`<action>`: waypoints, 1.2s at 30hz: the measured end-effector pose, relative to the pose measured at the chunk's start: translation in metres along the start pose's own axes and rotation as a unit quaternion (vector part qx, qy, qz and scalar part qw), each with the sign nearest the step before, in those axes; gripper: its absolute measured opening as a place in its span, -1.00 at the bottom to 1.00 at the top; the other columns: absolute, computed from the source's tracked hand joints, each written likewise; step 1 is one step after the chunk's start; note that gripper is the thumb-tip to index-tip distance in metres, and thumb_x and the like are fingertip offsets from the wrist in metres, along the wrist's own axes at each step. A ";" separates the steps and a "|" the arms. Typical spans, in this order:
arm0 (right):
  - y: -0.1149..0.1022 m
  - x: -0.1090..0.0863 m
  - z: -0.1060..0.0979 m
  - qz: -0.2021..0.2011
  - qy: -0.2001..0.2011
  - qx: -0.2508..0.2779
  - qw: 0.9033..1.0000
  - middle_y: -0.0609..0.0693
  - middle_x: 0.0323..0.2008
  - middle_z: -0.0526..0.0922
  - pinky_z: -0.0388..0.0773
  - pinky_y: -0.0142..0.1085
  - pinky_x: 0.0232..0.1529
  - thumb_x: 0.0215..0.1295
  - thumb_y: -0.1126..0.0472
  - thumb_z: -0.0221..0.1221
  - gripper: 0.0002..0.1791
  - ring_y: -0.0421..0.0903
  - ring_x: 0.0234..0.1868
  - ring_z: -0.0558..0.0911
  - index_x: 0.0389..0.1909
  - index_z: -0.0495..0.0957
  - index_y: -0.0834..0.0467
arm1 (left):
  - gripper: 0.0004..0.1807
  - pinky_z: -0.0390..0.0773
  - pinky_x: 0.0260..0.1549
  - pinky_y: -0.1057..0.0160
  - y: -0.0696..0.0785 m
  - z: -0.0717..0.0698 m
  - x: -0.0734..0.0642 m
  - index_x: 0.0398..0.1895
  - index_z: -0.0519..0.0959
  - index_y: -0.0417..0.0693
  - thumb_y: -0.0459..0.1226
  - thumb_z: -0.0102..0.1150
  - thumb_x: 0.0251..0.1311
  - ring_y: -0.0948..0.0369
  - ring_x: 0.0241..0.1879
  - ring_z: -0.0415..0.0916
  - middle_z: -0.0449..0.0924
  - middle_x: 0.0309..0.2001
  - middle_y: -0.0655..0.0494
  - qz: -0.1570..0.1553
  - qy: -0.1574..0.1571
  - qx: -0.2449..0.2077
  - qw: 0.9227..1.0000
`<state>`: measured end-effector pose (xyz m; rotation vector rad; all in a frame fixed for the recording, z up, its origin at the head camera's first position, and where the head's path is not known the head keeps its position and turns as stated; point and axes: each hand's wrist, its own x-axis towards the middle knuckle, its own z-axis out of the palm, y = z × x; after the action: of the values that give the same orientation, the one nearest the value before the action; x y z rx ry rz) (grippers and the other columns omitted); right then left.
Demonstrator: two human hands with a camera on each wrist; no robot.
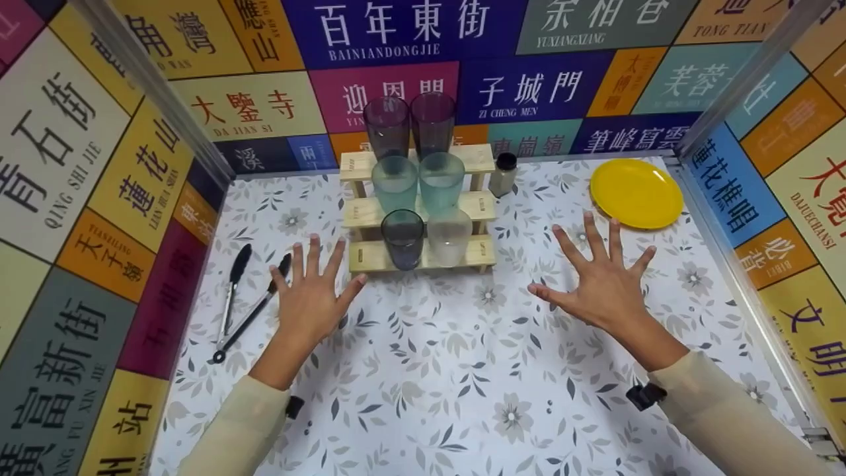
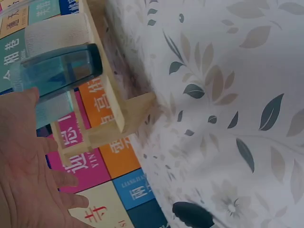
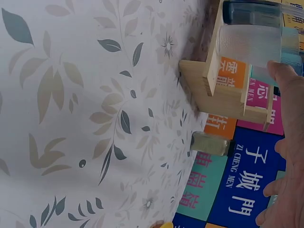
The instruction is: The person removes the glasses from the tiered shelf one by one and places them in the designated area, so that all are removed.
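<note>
My left hand (image 1: pixel 309 301) is spread wide over the table between a pair of black-tipped tongs (image 1: pixel 254 311) and a stepped wooden rack (image 1: pixel 486 254). On the other side, my right hand (image 1: pixel 605 291) is also spread, just below a yellow plate (image 1: pixel 636 194). Neither hand holds anything. Cups stand in pairs on the rack's three steps: purple cups (image 1: pixel 387 129) on top, teal cups (image 1: pixel 395 185) in the middle, and a dark grey cup (image 1: pixel 403 239) beside a frosted clear cup (image 1: pixel 449 239) at the bottom. In the left wrist view, the left hand (image 2: pixel 28 166) shows its fingers apart.
A small black-capped jar (image 1: pixel 503 175) stands right of the rack, near the back wall. The table has a leaf-patterned white cover (image 1: pixel 449 370). Panels with large printed characters (image 1: pixel 403 30) enclose the back and both sides, with metal posts (image 1: pixel 740 86) at the corners.
</note>
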<state>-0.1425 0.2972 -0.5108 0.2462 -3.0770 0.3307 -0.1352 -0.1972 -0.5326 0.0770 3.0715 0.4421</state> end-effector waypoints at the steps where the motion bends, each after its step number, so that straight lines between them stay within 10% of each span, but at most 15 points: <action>1: -0.001 0.000 0.000 0.000 0.000 0.000 1.000 -0.03 0.85 -0.44 -0.55 0.83 0.35 0.23 -0.74 0.18 0.24 0.41 0.81 -0.41 0.82 -0.09 -0.40 | 0.00 -0.35 0.54 -0.73 0.000 0.003 0.002 0.86 -0.10 0.41 0.55 -0.28 0.52 -0.29 0.82 -0.43 -0.33 0.86 -0.11 0.000 -0.004 -0.002 1.000; 23: -0.016 0.010 0.008 -0.030 0.047 0.008 0.998 0.16 0.82 -0.01 -0.37 0.84 0.40 0.19 -0.68 0.28 0.20 0.41 0.81 -0.08 0.79 0.14 -0.31 | -0.04 0.12 0.60 -0.55 -0.011 0.076 0.059 0.85 -0.10 -0.09 0.29 -0.21 0.71 -0.31 0.75 0.03 0.07 0.79 -0.23 -0.005 -0.040 -0.065 0.997; 36: -0.018 0.017 0.016 -0.051 0.061 0.022 0.997 0.17 0.78 0.15 -0.16 0.79 0.47 0.20 -0.58 0.37 0.20 0.36 0.78 0.09 0.77 0.22 -0.16 | -0.02 0.43 0.49 -0.36 -0.016 0.083 0.064 0.82 -0.03 -0.24 0.20 0.01 0.68 -0.38 0.52 0.40 0.40 0.55 -0.46 0.015 -0.004 -0.135 0.991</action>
<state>-0.1564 0.2738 -0.5222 0.3682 -2.9261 0.3949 -0.1963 -0.1856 -0.6186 0.1153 2.9727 0.8519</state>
